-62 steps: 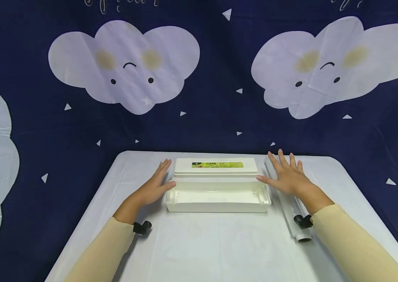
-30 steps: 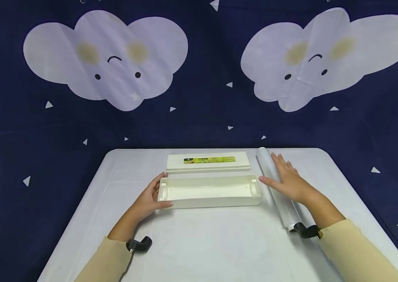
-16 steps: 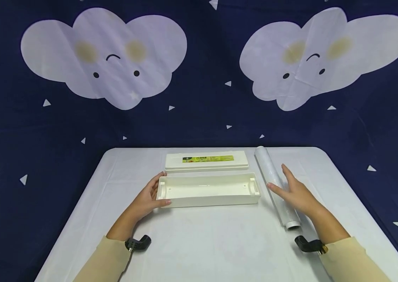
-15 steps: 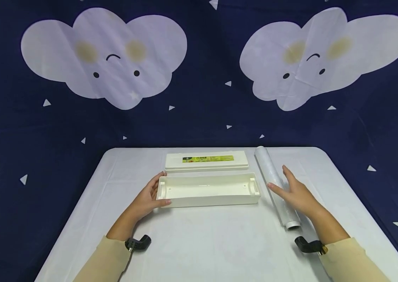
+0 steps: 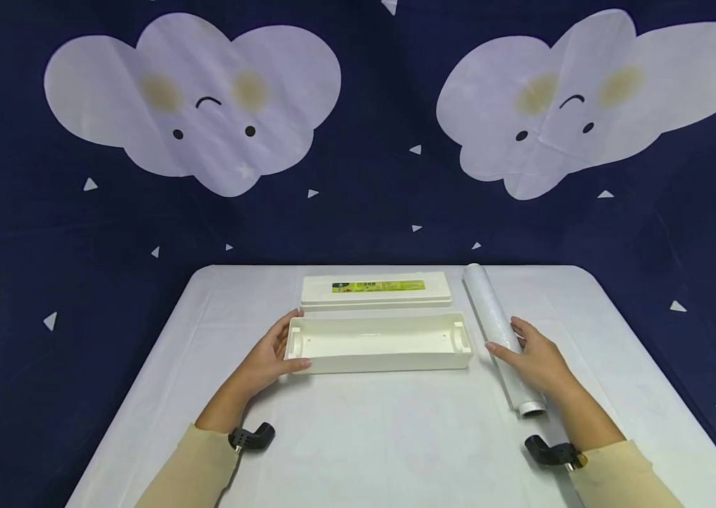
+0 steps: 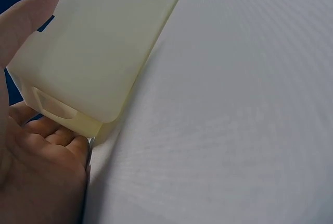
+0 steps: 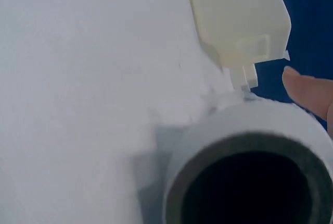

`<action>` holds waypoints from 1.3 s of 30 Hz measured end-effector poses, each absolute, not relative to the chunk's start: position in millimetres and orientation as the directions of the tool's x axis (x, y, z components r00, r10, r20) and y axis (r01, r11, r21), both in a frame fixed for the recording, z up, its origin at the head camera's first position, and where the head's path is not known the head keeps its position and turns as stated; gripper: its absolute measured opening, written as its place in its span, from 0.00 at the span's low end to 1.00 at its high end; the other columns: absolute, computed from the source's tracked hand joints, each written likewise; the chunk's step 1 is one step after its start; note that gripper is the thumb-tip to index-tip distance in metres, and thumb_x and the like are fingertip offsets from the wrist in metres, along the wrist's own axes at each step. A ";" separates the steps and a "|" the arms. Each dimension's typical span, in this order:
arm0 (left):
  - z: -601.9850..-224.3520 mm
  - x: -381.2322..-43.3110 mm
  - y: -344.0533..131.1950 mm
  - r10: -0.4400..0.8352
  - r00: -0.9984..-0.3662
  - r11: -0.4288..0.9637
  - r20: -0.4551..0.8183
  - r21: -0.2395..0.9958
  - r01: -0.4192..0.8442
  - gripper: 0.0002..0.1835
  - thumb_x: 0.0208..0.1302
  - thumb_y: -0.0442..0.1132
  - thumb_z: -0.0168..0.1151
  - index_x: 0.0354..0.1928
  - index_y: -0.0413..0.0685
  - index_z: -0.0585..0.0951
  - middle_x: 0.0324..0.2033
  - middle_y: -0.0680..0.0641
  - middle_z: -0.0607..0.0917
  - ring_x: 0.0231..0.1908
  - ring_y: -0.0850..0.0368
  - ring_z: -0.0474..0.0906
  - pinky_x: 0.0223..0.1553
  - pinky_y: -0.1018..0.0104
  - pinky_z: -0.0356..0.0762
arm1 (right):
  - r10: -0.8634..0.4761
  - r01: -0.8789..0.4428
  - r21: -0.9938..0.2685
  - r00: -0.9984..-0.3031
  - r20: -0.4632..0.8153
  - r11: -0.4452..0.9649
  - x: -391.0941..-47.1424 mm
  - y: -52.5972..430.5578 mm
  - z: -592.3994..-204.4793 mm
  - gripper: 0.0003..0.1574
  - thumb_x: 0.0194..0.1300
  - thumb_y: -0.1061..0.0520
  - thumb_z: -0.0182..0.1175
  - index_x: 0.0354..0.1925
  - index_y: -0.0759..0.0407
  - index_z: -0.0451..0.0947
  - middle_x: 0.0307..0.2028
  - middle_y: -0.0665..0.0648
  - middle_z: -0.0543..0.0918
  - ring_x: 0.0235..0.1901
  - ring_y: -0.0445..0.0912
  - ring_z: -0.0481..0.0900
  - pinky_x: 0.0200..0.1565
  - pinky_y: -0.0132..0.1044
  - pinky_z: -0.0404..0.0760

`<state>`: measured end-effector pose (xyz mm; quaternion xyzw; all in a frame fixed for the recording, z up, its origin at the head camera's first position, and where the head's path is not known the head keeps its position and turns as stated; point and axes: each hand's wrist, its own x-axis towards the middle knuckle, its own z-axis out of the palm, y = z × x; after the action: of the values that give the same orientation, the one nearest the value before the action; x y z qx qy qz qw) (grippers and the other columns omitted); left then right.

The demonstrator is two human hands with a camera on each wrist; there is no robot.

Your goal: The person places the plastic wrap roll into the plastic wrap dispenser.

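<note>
Head cam has your left hand (image 5: pixel 264 363) holding the left end of the box (image 5: pixel 389 363), thumb on the front wall, fingers curled behind that end. Your right hand (image 5: pixel 542 363) has the roll (image 5: pixel 491 303) between thumb and bent fingers, gap only about roll-wide. Roll's lying lengthwise on the table (image 5: pixel 396 437), just right of the box. Lid's (image 5: pixel 364 300) right behind the box, yellow-green label up.
</note>
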<state>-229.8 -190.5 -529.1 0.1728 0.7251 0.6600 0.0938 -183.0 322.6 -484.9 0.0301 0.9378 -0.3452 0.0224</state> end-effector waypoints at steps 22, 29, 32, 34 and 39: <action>-528.6 -229.1 -190.6 0.369 -0.925 0.064 0.094 0.990 0.127 0.61 0.52 0.26 0.83 0.83 0.43 0.53 0.81 0.42 0.56 0.79 0.45 0.51 0.71 0.71 0.60 | 0.161 0.125 -0.692 -0.987 -0.013 0.711 -185.5 318.9 -494.3 0.56 0.67 0.45 0.74 0.76 0.75 0.60 0.67 0.78 0.70 0.62 0.71 0.76 0.56 0.62 0.82; -527.4 -227.7 -190.0 0.364 -0.928 0.073 0.082 0.991 0.116 0.61 0.52 0.27 0.83 0.83 0.43 0.53 0.81 0.43 0.56 0.79 0.45 0.51 0.71 0.71 0.60 | 0.184 0.136 -0.683 -0.983 -0.003 0.718 -186.4 315.9 -494.0 0.54 0.66 0.48 0.75 0.75 0.76 0.62 0.67 0.78 0.71 0.62 0.71 0.76 0.56 0.62 0.82; -526.0 -226.3 -189.3 0.356 -0.932 0.083 0.070 0.991 0.106 0.61 0.53 0.27 0.83 0.83 0.44 0.53 0.81 0.43 0.56 0.79 0.46 0.51 0.71 0.71 0.59 | 0.191 0.132 -0.681 -0.982 0.011 0.720 -186.1 315.0 -493.3 0.53 0.65 0.50 0.75 0.74 0.76 0.64 0.66 0.77 0.72 0.62 0.71 0.76 0.56 0.62 0.82; -525.8 -225.9 -189.0 0.350 -0.935 0.092 0.062 0.991 0.100 0.61 0.53 0.28 0.83 0.84 0.44 0.53 0.81 0.44 0.57 0.79 0.47 0.51 0.72 0.71 0.58 | 0.195 0.124 -0.682 -0.981 0.027 0.720 -186.0 315.0 -492.7 0.51 0.65 0.51 0.75 0.73 0.77 0.65 0.66 0.77 0.73 0.62 0.70 0.77 0.56 0.61 0.82; -527.3 -226.3 -189.1 0.348 -0.936 0.108 0.063 0.988 0.106 0.61 0.54 0.30 0.83 0.84 0.46 0.53 0.81 0.45 0.57 0.79 0.47 0.50 0.73 0.68 0.56 | 0.200 0.111 -0.682 -0.978 0.054 0.723 -185.0 315.3 -490.2 0.49 0.65 0.51 0.76 0.71 0.77 0.67 0.64 0.77 0.75 0.60 0.70 0.78 0.56 0.61 0.82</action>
<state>-226.3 -189.1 -527.3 0.1537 0.7386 0.6498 0.0928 -185.0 315.3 -490.2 0.0840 0.9260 -0.3628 -0.0618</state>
